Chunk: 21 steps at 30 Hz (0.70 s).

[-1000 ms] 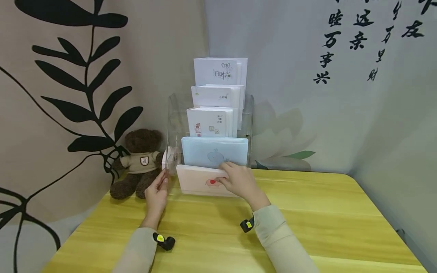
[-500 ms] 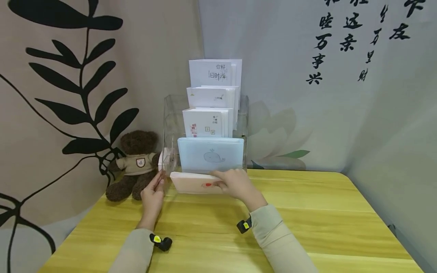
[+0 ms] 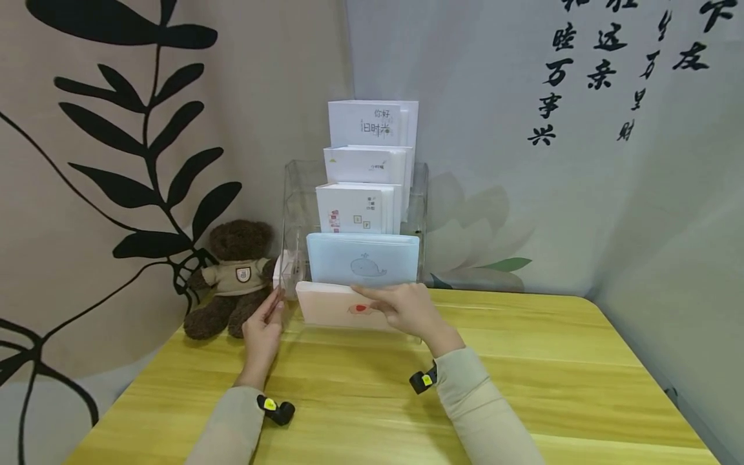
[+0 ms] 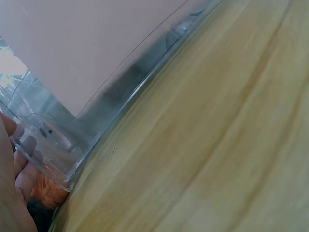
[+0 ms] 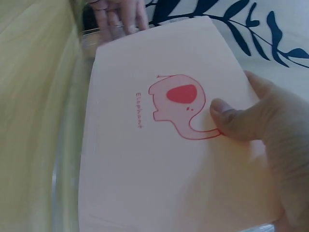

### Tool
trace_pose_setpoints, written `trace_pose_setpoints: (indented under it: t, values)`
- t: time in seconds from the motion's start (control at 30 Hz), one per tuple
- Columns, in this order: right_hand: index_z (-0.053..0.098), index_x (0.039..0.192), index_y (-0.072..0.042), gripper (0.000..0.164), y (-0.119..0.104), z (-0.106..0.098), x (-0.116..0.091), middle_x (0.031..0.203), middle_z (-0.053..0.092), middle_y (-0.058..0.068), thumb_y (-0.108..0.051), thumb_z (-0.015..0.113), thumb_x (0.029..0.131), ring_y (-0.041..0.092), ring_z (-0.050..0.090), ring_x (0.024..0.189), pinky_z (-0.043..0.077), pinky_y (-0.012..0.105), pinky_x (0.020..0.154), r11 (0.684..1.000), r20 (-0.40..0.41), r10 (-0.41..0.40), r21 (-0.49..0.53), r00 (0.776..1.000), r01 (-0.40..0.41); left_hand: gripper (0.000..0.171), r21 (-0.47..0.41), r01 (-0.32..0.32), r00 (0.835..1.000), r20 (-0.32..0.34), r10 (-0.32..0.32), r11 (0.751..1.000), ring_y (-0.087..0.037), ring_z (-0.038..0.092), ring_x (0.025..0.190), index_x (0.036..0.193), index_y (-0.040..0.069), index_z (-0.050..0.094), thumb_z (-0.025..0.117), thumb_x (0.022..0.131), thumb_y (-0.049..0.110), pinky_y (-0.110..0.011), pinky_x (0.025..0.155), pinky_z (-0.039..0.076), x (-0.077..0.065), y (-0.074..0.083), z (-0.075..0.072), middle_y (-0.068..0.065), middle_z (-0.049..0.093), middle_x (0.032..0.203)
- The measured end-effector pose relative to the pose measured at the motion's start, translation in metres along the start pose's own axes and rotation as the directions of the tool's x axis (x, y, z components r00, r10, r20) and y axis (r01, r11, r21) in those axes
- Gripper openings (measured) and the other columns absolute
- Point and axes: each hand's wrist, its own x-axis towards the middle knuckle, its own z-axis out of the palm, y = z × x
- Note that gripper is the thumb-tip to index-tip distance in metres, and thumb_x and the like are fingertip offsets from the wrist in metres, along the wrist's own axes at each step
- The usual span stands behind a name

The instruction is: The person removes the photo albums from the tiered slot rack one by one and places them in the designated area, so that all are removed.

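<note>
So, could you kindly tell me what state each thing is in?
Pink notebook: closed, gripped
Right hand: gripping the pink notebook
Clear rack: standing on the table
Left hand: holding the clear rack's side
Blue notebook: closed, standing in the rack
White notebooks: closed, standing in tiers
Teddy bear: seated, shirt on

Rack (image 3: 298,177): on the bench (image 3: 558,361)
Front booklet (image 3: 327,307): in the rack's foremost slot
Next booklets (image 3: 334,261): in the rack's second slot
Rear booklets (image 3: 349,208): in the rack's three back tiers
Teddy bear (image 3: 239,274): on the bench, left of the rack
Left grip (image 3: 262,332): at the rack's left front edge
Right grip (image 3: 411,310): at the rack's front, on the front booklet
Backdrop (image 3: 476,97): behind the rack
</note>
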Motion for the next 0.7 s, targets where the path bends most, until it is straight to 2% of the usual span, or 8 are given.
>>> trace_pose_setpoints:
  t: [0.17,0.2,0.33,0.4,0.43,0.5,0.6,0.7]
  values:
    - [0.062,0.14,-0.033,0.051,-0.002,-0.016,0.001,0.099,0.077,-0.012,-0.014,0.071,0.094,0.001,0.012,0.047,0.015,0.019,0.044,0.997,-0.132,-0.065,0.03,0.989,0.07,0.035,-0.027,-0.018,1.0,-0.016,0.018,0.999,-0.012,0.067,0.109,0.134,0.02,0.068,0.066,0.099,0.013,-0.01,0.08,0.049,0.001,0.0,0.001,-0.005,0.069,0.125]
    - [0.063,0.14,-0.031,0.05,-0.004,-0.021,0.001,0.091,0.077,-0.013,-0.013,0.071,0.094,0.001,0.013,0.048,0.015,0.019,0.045,0.995,-0.165,-0.085,0.028,0.983,0.091,0.035,-0.034,-0.023,1.0,-0.019,0.022,0.999,-0.009,0.067,0.107,0.133,0.019,0.068,0.066,0.099,0.013,-0.01,0.08,0.05,0.001,0.0,0.0,-0.005,0.069,0.125]
    - [0.067,0.136,-0.026,0.05,-0.004,-0.046,-0.005,0.094,0.077,-0.007,-0.012,0.077,0.09,0.003,0.026,0.049,0.02,0.02,0.045,0.99,-0.281,-0.091,0.08,0.955,0.117,0.034,-0.06,-0.028,0.999,-0.018,0.027,0.998,0.0,0.066,0.104,0.132,0.017,0.069,0.067,0.099,0.014,-0.01,0.079,0.05,0.003,0.0,0.002,-0.007,0.069,0.125]
    - [0.069,0.134,-0.023,0.051,-0.002,-0.062,-0.011,0.096,0.078,-0.002,-0.01,0.081,0.086,0.003,0.045,0.052,0.031,0.018,0.046,0.983,-0.328,-0.057,0.144,0.943,0.109,0.034,-0.06,-0.024,1.0,-0.016,0.023,0.998,0.002,0.065,0.104,0.133,0.017,0.069,0.067,0.099,0.015,-0.01,0.078,0.05,0.004,0.001,0.002,-0.008,0.069,0.125]
    - [0.069,0.134,-0.022,0.053,0.001,-0.069,-0.015,0.105,0.077,0.001,-0.009,0.082,0.084,0.005,0.055,0.057,0.038,0.017,0.048,0.977,-0.341,-0.027,0.188,0.94,0.097,0.034,-0.054,-0.018,1.0,-0.015,0.017,0.998,0.002,0.065,0.104,0.133,0.018,0.069,0.067,0.099,0.016,-0.009,0.076,0.049,0.004,0.002,0.002,-0.007,0.069,0.126]
    - [0.07,0.133,-0.019,0.054,0.006,-0.083,-0.025,0.105,0.077,0.005,-0.004,0.082,0.082,0.012,0.07,0.072,0.05,0.02,0.055,0.965,-0.371,0.027,0.252,0.928,0.073,0.034,-0.04,-0.001,1.0,-0.011,0.001,0.999,0.003,0.065,0.104,0.133,0.021,0.068,0.067,0.099,0.019,-0.009,0.072,0.049,0.004,0.003,0.001,-0.006,0.069,0.126]
    - [0.069,0.132,-0.014,0.055,0.016,-0.098,-0.042,0.11,0.075,0.009,0.003,0.082,0.081,0.022,0.074,0.09,0.058,0.025,0.067,0.953,-0.414,0.114,0.302,0.903,0.017,0.035,-0.014,0.028,1.0,-0.007,-0.028,1.0,0.008,0.063,0.1,0.134,0.024,0.068,0.068,0.099,0.024,-0.01,0.064,0.047,0.002,0.002,0.0,-0.004,0.069,0.127]
    - [0.069,0.131,-0.01,0.058,0.026,-0.107,-0.059,0.111,0.074,0.012,0.007,0.082,0.077,0.023,0.074,0.092,0.056,0.021,0.073,0.945,-0.464,0.224,0.317,0.857,-0.075,0.036,-0.016,0.035,0.999,0.001,-0.035,0.999,0.008,0.063,0.096,0.135,0.025,0.067,0.068,0.099,0.025,-0.012,0.06,0.046,0.002,0.001,-0.002,-0.004,0.068,0.128]
